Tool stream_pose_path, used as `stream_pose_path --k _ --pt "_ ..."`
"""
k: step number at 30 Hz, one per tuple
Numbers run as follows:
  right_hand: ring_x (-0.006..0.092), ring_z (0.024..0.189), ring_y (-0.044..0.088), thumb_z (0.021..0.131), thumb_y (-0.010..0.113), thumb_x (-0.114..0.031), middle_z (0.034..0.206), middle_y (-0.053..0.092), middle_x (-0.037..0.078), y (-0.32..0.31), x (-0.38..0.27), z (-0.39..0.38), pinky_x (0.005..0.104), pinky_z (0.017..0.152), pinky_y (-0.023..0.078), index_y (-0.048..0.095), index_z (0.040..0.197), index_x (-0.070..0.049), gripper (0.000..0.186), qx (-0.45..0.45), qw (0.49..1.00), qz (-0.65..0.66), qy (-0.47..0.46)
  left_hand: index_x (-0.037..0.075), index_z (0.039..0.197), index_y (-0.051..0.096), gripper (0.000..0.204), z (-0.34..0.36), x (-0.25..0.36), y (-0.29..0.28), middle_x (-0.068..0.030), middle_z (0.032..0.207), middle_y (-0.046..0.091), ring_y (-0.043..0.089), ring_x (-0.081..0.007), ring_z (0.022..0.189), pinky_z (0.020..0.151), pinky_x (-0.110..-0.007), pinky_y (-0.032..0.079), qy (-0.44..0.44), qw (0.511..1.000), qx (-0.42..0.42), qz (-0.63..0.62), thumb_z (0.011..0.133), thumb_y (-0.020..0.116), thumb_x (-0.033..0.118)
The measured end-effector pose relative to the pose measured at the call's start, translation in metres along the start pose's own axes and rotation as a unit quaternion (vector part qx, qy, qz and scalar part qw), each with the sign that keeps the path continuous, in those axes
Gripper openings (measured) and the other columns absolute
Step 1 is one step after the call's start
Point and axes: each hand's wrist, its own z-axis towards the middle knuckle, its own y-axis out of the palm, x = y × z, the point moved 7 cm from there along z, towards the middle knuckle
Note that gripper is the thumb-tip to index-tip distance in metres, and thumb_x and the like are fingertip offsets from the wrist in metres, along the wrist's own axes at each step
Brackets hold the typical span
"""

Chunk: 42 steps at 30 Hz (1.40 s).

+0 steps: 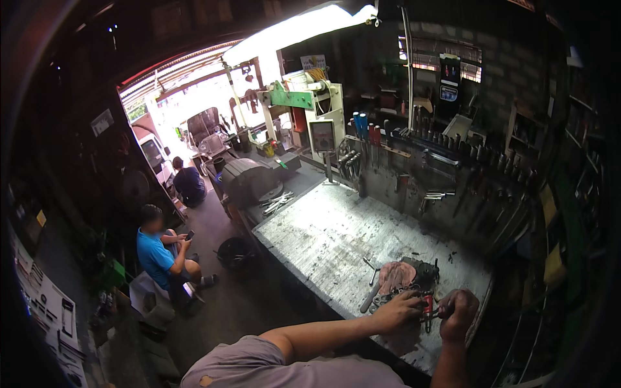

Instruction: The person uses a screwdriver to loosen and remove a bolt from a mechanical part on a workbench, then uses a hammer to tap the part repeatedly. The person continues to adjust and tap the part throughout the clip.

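Note:
Over the near right end of the workbench, my left hand (399, 312) is closed with its fingers bent down on small greasy metal parts. Just right of its fingertips is a red part (427, 304); what the fingers grip is hidden. My right hand (458, 312) makes a raised fist on the other side of the red part. A dark piece shows at its inner edge, too small to name. Beyond my hands lie a reddish-brown rag (396, 277) and a dark metal assembly (424, 273). A T-shaped metal tool (372, 270) rests to the left of the rag.
The worn pale workbench (317, 239) reaches away to the far left. Wrenches and screwdrivers (372, 134) hang along its back panel. A bench grinder or similar dark machine (249, 181) stands at its far end. A seated person in blue (155, 252) holds a phone; another crouches farther off.

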Motion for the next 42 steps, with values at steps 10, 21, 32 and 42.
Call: stream_pose_path --k 10,21,32,42 --pt "0.0143 0.052 0.045 0.109 0.059 -0.042 0.062 0.045 0.004 0.009 -0.008 0.004 0.0323 0.051 0.043 0.047 0.076 -0.01 0.047 -0.025 0.999 0.013 -0.025 0.009 0.105 0.083 0.023 -0.004 -0.001 -0.002 -0.0097 0.133 0.071 0.058 -0.0404 0.139 0.118 -0.049 0.05 0.031 0.999 0.033 -0.02 0.09 0.085 0.027" --pt "0.0147 0.05 0.046 0.109 0.057 -0.04 0.059 0.045 0.005 0.021 -0.02 0.004 0.0322 0.051 0.043 0.048 0.076 -0.008 0.046 -0.057 0.997 0.05 -0.033 0.01 0.1 0.082 0.022 -0.005 -0.004 0.001 -0.0076 0.125 0.073 0.06 -0.0386 0.136 0.117 -0.05 0.05 0.046 0.997 0.045 -0.03 0.088 0.086 0.027" --pt "0.0142 0.051 0.05 0.109 0.057 -0.041 0.059 0.051 0.005 0.027 -0.019 0.009 0.032 0.05 0.04 0.052 0.073 -0.005 0.052 -0.098 0.995 -0.022 -0.003 0.012 0.102 0.082 0.022 -0.004 -0.008 0.004 -0.0056 0.126 0.074 0.059 -0.0389 0.137 0.119 -0.052 0.047 0.031 0.999 0.032 -0.017 0.089 0.085 0.03" --pt "0.0141 0.056 0.055 0.109 0.062 -0.047 0.064 0.056 0.005 0.03 -0.011 0.004 0.0309 0.054 0.042 0.056 0.075 -0.005 0.054 -0.107 0.994 -0.008 0.018 0.013 0.102 0.083 0.022 -0.005 -0.006 0.002 -0.0038 0.123 0.075 0.059 -0.0379 0.138 0.122 -0.056 0.043 0.016 0.999 0.038 -0.001 0.09 0.085 0.032"
